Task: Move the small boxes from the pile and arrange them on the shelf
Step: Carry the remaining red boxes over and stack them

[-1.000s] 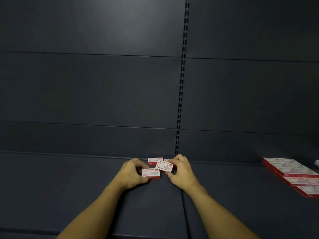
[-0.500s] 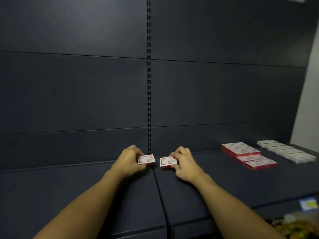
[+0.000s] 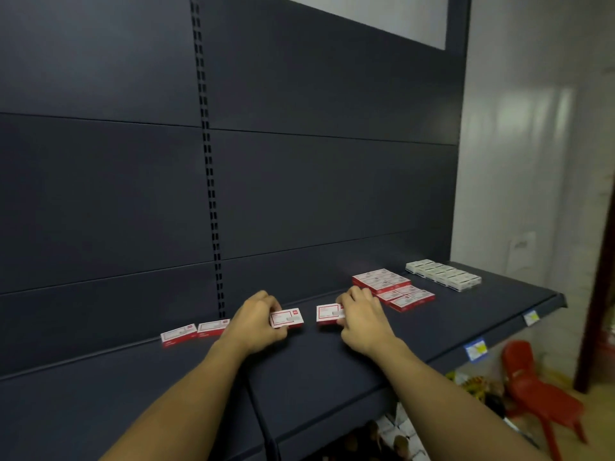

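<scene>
My left hand (image 3: 255, 322) grips a small red-and-white box (image 3: 287, 318) just above the dark shelf (image 3: 332, 364). My right hand (image 3: 362, 319) grips a second box of the same kind (image 3: 327, 313) a little to the right. Two more such boxes (image 3: 194, 331) lie side by side on the shelf to the left of my left hand. To the right, several red-and-white boxes (image 3: 392, 287) lie in neat rows.
A row of white boxes (image 3: 442, 273) sits at the shelf's far right end. Price tags (image 3: 476, 350) hang on the front edge. A red plastic chair (image 3: 539, 394) stands on the floor to the right. Goods (image 3: 392, 437) show on the level below.
The view has swung right and both hands have travelled right along the shelf, each still holding a box. Two boxes left behind now show at the left, and the arranged rows are nearer.
</scene>
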